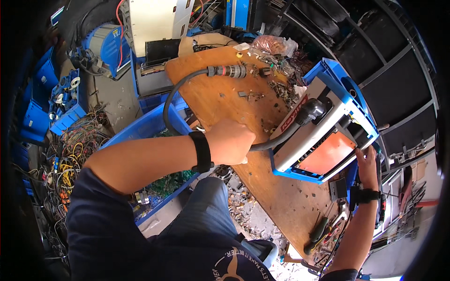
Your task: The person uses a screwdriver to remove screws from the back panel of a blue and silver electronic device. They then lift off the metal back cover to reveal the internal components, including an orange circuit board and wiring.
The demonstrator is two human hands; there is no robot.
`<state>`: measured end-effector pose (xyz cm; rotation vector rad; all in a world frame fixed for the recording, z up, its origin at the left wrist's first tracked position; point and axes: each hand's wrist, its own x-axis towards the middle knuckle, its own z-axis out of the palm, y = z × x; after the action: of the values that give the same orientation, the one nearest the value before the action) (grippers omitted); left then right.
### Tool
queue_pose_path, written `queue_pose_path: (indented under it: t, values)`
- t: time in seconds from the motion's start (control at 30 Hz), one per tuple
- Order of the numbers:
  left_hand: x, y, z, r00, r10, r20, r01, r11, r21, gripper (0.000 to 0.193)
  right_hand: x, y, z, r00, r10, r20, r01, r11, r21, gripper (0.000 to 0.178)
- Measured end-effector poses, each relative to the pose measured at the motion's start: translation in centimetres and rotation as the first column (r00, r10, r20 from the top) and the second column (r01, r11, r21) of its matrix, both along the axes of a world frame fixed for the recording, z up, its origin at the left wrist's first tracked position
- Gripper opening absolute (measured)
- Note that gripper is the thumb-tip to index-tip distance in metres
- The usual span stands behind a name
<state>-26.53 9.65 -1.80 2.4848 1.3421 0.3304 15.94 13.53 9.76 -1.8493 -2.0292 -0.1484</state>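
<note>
A boxy white and blue machine (293,145) with an orange-copper panel on one open side lies tilted on the wooden table (206,100). From its dark plug fitting (311,111) runs a thick black cable (173,100), which loops left and back onto the table. A ribbed metal connector (233,71) with a red ring ends it at the far side. My left hand (229,142) is closed around the cable near the machine. At the machine's right edge, my right hand (368,164) grips the frame; part of its fingers is hidden.
Screwdrivers (318,232) and other hand tools lie at the table's near right corner. Scrap pieces (281,91) and a clear plastic bag (272,45) cover the back. Under the left edge stands a blue bin (161,206) of green boards. Tangled wires (70,159) heap on the floor.
</note>
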Motion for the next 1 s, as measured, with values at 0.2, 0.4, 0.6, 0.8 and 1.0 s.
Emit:
queue_pose_path:
  t: [0.2, 0.4, 0.6, 0.8, 1.0]
  values:
    - [-0.3, 0.1, -1.4, 1.0, 0.012, -0.006, -0.012, 0.999, 0.043, 0.025, -0.7, 0.0, 0.2, 0.993, -0.031, -0.114, 0.025, 0.998, -0.059, 0.035]
    - [-0.6, 1.0, -2.0, 0.996, 0.07, -0.049, -0.06, 0.98, 0.189, 0.019, 0.3, 0.2, 0.2, 0.987, -0.061, -0.151, 0.045, 0.993, -0.107, 0.036]
    - [0.0, 0.9, -3.1, 0.992, 0.122, -0.032, -0.108, 0.954, 0.278, 0.016, 0.4, -0.7, 0.5, 0.983, -0.108, -0.145, 0.089, 0.987, -0.13, 0.04]
    - [-0.6, 0.2, -3.5, 0.981, 0.172, 0.087, -0.19, 0.945, 0.267, 0.015, 0.6, -1.0, 0.0, 0.988, -0.086, -0.129, 0.072, 0.991, -0.111, 0.042]
    - [-0.2, -2.6, -3.5, 0.958, 0.163, 0.236, -0.221, 0.945, 0.243, 0.012, 0.9, -1.5, -0.1, 0.98, -0.139, -0.139, 0.12, 0.983, -0.14, 0.039]
